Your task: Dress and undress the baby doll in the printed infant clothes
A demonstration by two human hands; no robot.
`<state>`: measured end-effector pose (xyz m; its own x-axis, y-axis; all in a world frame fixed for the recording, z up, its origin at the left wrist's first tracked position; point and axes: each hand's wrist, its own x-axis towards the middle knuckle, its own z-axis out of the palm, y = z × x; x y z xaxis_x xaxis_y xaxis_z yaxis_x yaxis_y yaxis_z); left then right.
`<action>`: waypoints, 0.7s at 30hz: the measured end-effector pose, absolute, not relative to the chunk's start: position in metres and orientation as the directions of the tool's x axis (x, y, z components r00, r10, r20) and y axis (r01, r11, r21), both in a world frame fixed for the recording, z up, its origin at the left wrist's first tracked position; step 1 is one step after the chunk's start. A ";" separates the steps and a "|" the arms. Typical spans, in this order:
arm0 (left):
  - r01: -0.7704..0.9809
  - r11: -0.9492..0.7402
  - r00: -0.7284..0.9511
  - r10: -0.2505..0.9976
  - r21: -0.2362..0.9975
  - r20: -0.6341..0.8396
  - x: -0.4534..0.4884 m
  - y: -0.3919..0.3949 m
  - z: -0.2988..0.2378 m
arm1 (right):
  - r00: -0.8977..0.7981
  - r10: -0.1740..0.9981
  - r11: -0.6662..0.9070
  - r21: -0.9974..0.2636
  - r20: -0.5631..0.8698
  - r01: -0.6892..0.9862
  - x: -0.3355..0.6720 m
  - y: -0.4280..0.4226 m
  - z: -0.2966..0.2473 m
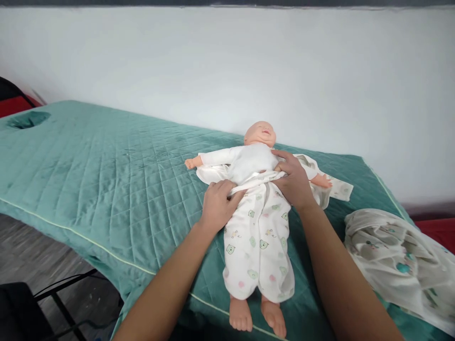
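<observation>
A baby doll [260,134] lies on its back, head toward the wall and bare feet toward me. It wears a white long-sleeved top [250,163] and white pants [258,241] printed with green animals and pink dots. At the doll's waist, my left hand [219,203] is closed on the bunched fabric on the left side. My right hand [293,179] holds the waist fabric on the other side, its index finger stretched up over the top. Whether the pinched cloth is the top's hem or the waistband, I cannot tell. Printed clothing [341,189] lies partly under the doll's arm.
A green quilted cover [142,180] spreads over the bed, with a hole [28,120] at its far left. At the right lies a crumpled white printed cloth [398,255]. The white wall [227,66] stands directly behind. A dark chair [23,310] is at the lower left.
</observation>
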<state>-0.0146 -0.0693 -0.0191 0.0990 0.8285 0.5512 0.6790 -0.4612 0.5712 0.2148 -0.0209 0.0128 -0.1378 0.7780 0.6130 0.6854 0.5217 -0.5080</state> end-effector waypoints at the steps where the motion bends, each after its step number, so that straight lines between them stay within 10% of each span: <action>1: 0.684 -0.446 0.089 0.836 0.577 0.541 -0.015 -0.071 -0.020 | -0.140 0.761 0.532 -0.487 0.634 0.693 0.214 -0.024 0.012; 12: 0.740 -0.456 0.087 0.794 0.495 0.601 -0.013 -0.066 -0.026 | -0.135 0.566 0.570 -0.267 0.814 0.777 0.209 -0.118 -0.010; 21: 0.668 -0.465 0.033 0.799 0.581 0.600 -0.014 -0.065 -0.028 | -0.085 0.718 0.525 -0.457 0.691 0.718 0.200 -0.134 -0.011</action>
